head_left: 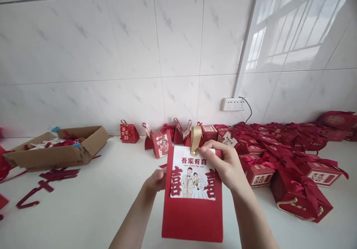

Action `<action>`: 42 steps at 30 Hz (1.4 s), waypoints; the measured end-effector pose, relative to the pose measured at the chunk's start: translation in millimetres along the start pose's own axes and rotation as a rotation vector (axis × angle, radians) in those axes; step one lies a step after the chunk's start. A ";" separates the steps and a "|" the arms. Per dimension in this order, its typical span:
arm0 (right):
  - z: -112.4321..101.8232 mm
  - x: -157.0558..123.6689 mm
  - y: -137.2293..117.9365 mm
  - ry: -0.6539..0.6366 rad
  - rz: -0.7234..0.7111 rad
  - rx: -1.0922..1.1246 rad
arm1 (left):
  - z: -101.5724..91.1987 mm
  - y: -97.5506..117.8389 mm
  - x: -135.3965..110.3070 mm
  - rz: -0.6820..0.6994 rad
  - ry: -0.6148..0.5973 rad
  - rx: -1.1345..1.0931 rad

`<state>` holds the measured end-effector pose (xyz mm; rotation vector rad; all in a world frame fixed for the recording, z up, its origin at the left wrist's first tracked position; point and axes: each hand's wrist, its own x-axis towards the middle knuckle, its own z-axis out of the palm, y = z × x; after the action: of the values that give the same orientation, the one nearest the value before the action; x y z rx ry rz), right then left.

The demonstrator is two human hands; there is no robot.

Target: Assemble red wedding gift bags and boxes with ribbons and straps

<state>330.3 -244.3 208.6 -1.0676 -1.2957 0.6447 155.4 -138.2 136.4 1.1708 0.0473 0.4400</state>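
A red gift box (192,219) is held up in front of me between both hands. On its front lies a white card (192,174) with a printed wedding couple and red characters. A gold ribbon loop (196,139) rises from the card's top. My right hand (223,161) grips the box's upper right edge, thumb close to the ribbon's base. My left hand (157,180) is closed on the left side of the box, its fingers mostly hidden behind it.
Several red favor boxes (256,171) crowd the right of the white table (83,212). Small triangular boxes (129,133) stand along the tiled wall. At left is a cardboard tray (83,156) of ribbons, with loose dark red ribbon (46,185) before it. A power strip (234,104) is on the wall.
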 end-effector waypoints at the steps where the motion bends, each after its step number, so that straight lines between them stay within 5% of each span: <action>1: -3.3 -1.7 -2.2 0.006 0.005 -0.044 | 6.2 7.2 4.6 0.023 0.038 0.060; 6: -7.1 2.4 4.0 -0.007 -0.049 -0.242 | 44.3 43.2 19.3 0.145 0.462 0.462; 9: -5.2 7.0 9.5 -0.063 -0.048 -0.329 | 57.5 50.8 24.0 0.216 0.566 0.753; 14: -0.6 11.0 18.6 -0.108 -0.092 -0.374 | 59.6 48.5 25.9 0.220 0.652 0.949; 19: 3.3 14.1 25.1 0.088 -0.525 -0.526 | 61.1 48.9 25.9 0.255 0.747 0.921; 23: 2.8 15.2 25.1 0.120 -0.772 -0.651 | 64.3 50.5 27.7 0.218 0.786 0.879; 42: 2.0 5.6 23.7 0.075 -0.801 -0.818 | 77.6 46.2 25.4 0.339 0.888 0.991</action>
<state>333.7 -229.1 189.7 -1.0474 -1.8047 -0.5758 184.6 -182.7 213.6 1.8618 0.9339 1.3066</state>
